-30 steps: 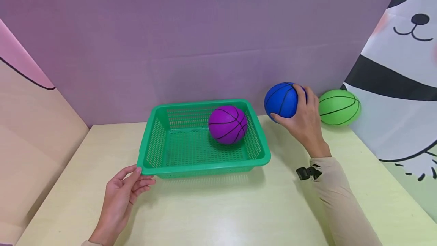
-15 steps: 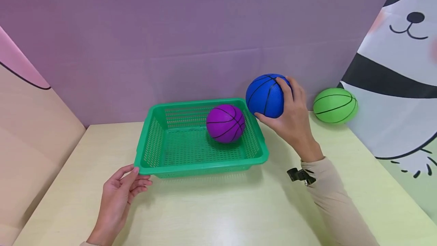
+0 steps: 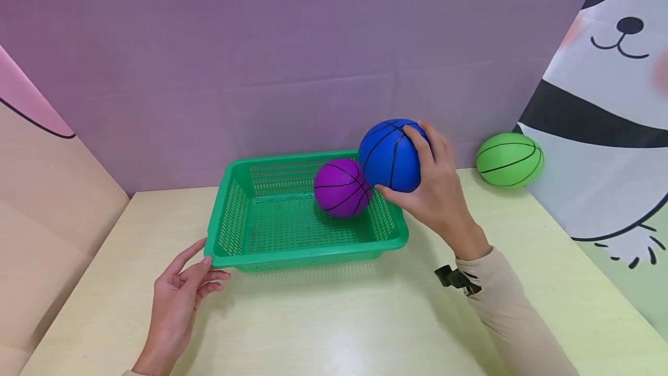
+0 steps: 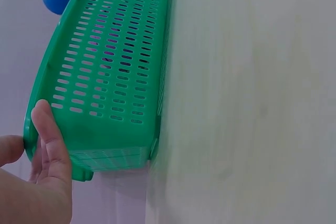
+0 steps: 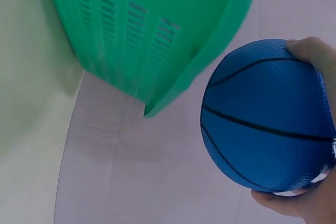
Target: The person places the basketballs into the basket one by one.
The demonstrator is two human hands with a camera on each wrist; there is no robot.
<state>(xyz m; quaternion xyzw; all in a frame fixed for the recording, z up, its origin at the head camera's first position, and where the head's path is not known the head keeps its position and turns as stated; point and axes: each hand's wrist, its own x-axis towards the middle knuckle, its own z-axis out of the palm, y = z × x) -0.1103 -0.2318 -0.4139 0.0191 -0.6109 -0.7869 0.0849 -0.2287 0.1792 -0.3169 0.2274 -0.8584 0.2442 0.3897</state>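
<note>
My right hand grips a small blue basketball with thumb and fingers spread round its right side. The ball is over the right rear part of a green plastic basket, overlapping the purple basketball in the head view. That purple ball lies inside the basket, towards its right end. At the near left corner, my left hand pinches the basket's rim, its thumb on the rim and a finger against the outer wall. In the right wrist view, the blue ball is apart from the basket's rim.
A green basketball sits at the table's back right, beside the panda-printed panel. A purple backdrop rises behind the pale table. A beige panel stands along the left side.
My right hand has carried the blue basketball leftwards, from beside the green one to over the basket's right end. The left hand stays at the corner, its index finger now straighter.
</note>
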